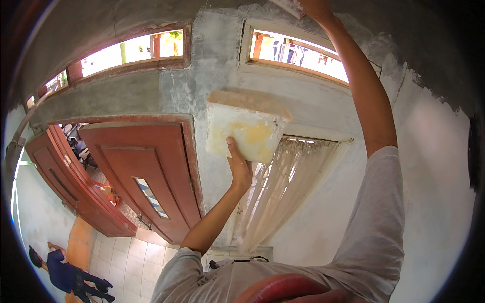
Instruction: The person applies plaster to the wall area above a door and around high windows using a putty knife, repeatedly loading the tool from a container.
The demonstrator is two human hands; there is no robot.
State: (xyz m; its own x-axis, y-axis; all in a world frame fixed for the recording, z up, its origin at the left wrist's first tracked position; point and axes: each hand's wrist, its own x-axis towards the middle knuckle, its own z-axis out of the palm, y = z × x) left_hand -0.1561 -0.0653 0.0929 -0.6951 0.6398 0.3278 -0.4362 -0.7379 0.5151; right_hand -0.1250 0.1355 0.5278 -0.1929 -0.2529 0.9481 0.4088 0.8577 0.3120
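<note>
My left hand (238,164) grips a square, whitish board (242,132) with yellow smears, holding it up before the wall. The thumb lies on its face; the other fingers are hidden behind it. A tan band runs along the board's upper edge. My right arm is stretched high, and my right hand (316,9) is closed around a flat plastering trowel (289,7) at the wall's upper part. The picture's edge cuts off part of that hand and tool. Around the trowel the wall (217,40) is patchy grey with pale smears.
Two narrow window openings (298,53) sit high in the wall. Below hang sheer curtains (283,187). At left a red-brown door (144,171) stands ajar, with objects visible beyond it. A person in dark clothes (65,272) is at the lower left on the tiled floor (126,257).
</note>
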